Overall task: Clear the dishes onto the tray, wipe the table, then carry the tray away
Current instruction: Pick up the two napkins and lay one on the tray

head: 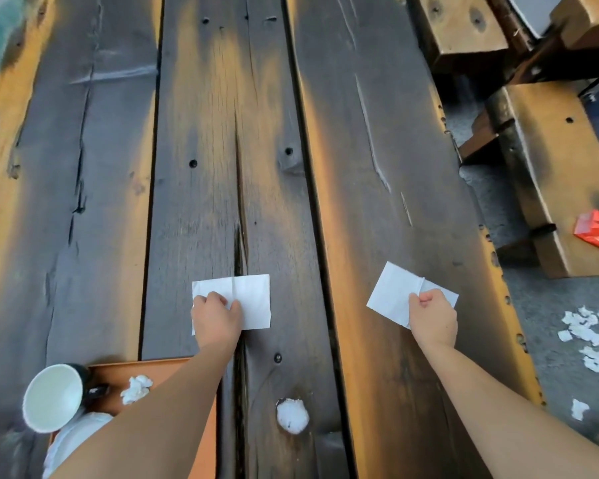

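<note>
Wiping stage, by the look of it. Tray (pixel 166 369) sits at the near left of the table (pixel 377 167), holding a cup (pixel 54 397), a crumpled wad (pixel 136 388) and something white under the left forearm, too hidden to name.

Left hand (pixel 216 318) is curled, pressing a flat napkin (pixel 253 299) onto the middle plank just beyond the tray's far right corner. Napkin's long axis runs across the planks.

Right hand (pixel 433 319) pinches a second napkin (pixel 391 295), well right of the tray near the table's right edge, its sheet fanning up-left from the fingers.

A white blob (pixel 292 416) lies on the wood right of the tray, nearer than both hands. The left hand looks closer; reaching it means a pull back toward the body.
</note>
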Demonstrator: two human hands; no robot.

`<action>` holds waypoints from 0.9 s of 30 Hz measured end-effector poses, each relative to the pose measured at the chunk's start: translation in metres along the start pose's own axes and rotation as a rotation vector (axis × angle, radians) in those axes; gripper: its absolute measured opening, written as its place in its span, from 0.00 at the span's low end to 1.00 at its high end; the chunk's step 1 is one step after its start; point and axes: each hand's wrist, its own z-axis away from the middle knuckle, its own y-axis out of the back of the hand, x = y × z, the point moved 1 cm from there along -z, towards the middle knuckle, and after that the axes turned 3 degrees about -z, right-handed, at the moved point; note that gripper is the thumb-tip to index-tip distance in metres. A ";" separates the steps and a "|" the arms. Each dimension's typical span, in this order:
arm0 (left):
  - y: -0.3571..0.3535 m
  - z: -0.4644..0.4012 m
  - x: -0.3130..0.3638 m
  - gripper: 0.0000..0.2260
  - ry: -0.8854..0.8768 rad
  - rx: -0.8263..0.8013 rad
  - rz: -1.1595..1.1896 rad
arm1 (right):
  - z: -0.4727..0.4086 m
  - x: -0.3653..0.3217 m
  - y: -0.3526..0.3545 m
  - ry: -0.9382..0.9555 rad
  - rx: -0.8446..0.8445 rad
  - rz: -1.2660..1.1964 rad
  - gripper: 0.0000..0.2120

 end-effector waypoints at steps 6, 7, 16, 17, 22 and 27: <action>0.000 -0.001 0.004 0.07 0.017 -0.008 -0.061 | 0.000 0.003 -0.005 0.022 0.015 0.011 0.08; 0.000 -0.002 0.005 0.08 0.018 -0.008 -0.078 | 0.000 0.003 -0.006 0.031 0.016 0.013 0.09; 0.002 0.005 0.011 0.06 0.010 0.017 -0.077 | 0.006 0.006 -0.005 0.068 0.007 0.019 0.09; 0.003 0.007 0.011 0.05 0.009 0.015 -0.046 | 0.008 0.006 -0.005 0.068 -0.002 0.008 0.09; 0.019 0.024 0.006 0.04 0.065 -0.019 0.144 | 0.022 0.004 0.003 0.072 -0.074 -0.060 0.05; 0.033 0.039 -0.005 0.22 0.072 -0.027 0.222 | 0.045 0.002 0.006 0.095 -0.135 -0.097 0.04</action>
